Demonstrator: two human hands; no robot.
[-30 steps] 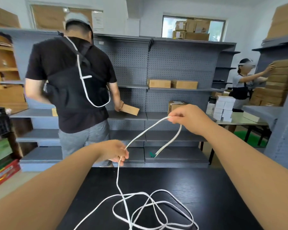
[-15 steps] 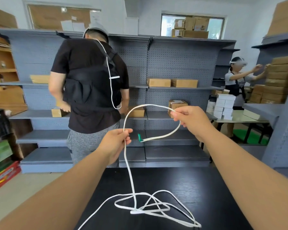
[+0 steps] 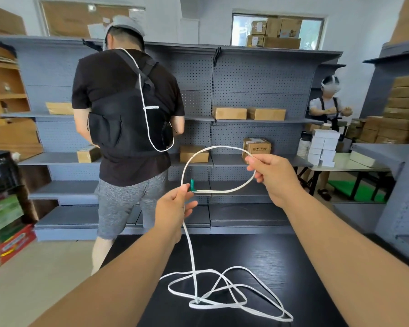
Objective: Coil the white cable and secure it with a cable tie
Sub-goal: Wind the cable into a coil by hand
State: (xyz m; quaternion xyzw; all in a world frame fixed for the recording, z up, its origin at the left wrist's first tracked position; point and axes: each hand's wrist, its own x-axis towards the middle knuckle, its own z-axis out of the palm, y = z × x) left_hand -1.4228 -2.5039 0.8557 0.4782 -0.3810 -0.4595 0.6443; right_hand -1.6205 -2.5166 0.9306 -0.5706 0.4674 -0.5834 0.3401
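Note:
A white cable (image 3: 189,246) hangs from my left hand (image 3: 175,204) down to a loose tangle on the black table (image 3: 281,260). Between my hands the cable forms one raised loop. My left hand pinches the cable where the loop closes, right beside the cable's green end (image 3: 192,185). My right hand (image 3: 273,177) grips the loop's right side, higher up and apart from the left hand. No cable tie shows in view.
A person in a black shirt (image 3: 128,119) stands close beyond the table's far left edge, facing grey shelving (image 3: 257,95) that holds cardboard boxes. Another person (image 3: 328,107) works at the far right near a table stacked with white boxes. Colourful cartons sit at the left.
The loop between my hands has widened and rounded. My left hand has risen and closed on the cable next to the green end. The person in black has shifted to the right.

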